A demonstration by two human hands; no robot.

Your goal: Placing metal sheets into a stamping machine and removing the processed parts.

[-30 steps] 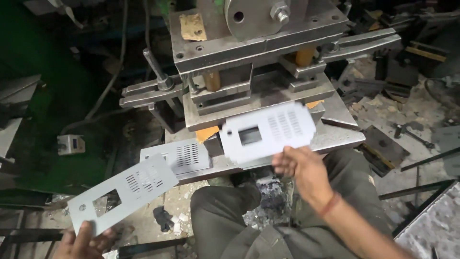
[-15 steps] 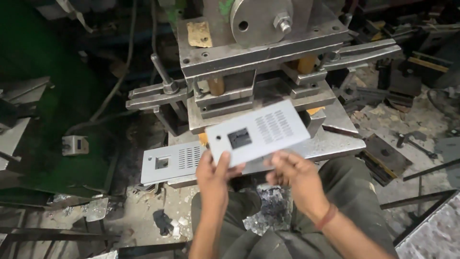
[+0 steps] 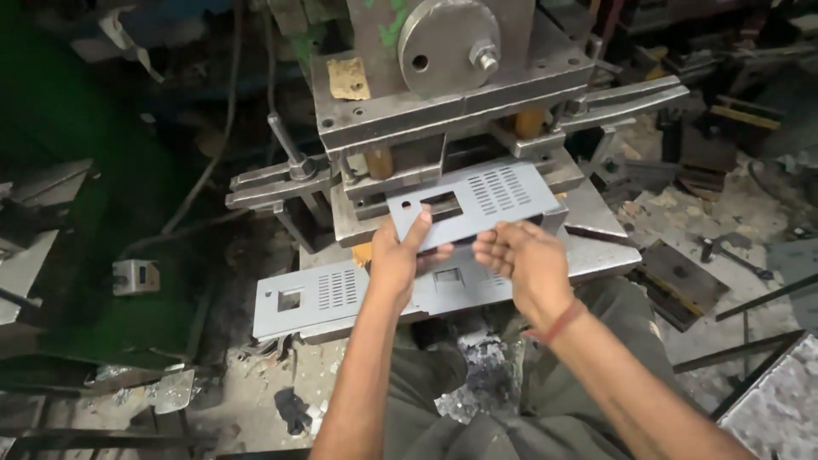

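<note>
A grey sheet-metal plate point(image 3: 477, 200) with a rectangular cut-out and rows of slots is held level in front of the steel press point(image 3: 443, 77). My left hand point(image 3: 399, 255) grips its near left edge, thumb on top. My right hand point(image 3: 520, 255) is under its near right edge, fingers curled up against it. A second, similar plate point(image 3: 324, 294) lies flat on the press table below my hands.
A long lever arm point(image 3: 626, 98) sticks out at the press's right, another arm point(image 3: 273, 183) at its left. Metal scrap point(image 3: 481, 383) lies between my knees. Dark blocks and tools point(image 3: 682, 281) litter the floor at right.
Both hands have carried the plate up and away from me, toward the opening of the press. Earlier my left hand put down another plate at lower left and came over.
</note>
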